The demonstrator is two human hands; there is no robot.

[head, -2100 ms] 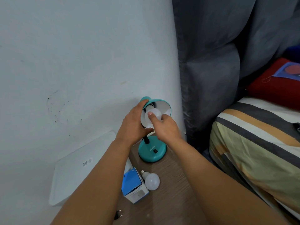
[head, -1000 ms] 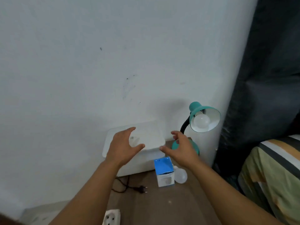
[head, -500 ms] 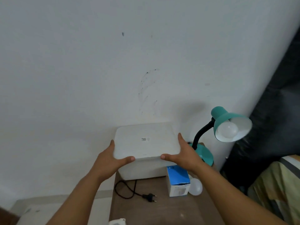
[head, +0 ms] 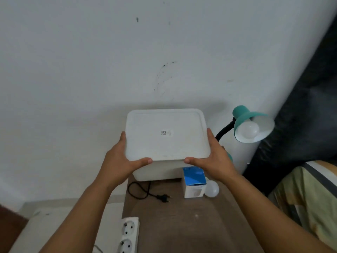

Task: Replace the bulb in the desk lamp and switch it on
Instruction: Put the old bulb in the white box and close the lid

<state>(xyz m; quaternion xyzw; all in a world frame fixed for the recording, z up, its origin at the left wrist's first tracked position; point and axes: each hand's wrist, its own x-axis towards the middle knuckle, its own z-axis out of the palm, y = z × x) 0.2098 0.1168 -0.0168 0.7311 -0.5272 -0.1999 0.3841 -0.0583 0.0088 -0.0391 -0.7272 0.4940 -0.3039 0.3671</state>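
I gripped the box (head: 167,134) at both sides, left hand (head: 119,162) and right hand (head: 212,159) clamped on its lid, thumbs pressed along the front edge (probably to clear room). The lamp (head: 252,126), bulb (head: 249,129) fitted, stood unlit just right; its plug (head: 164,197) lay loose near the strip (head: 128,234).

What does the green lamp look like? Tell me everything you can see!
The desk lamp has a shiny teal shade, white inside, shaped like a bell. A round white bulb sits in it, not lit. A bendy black neck curves down to a teal base, mostly hidden behind the right hand. The shade tilts toward the camera. The lamp stands on the brown table by the white wall, right of the white box. Whether the hand touches the base cannot be told.
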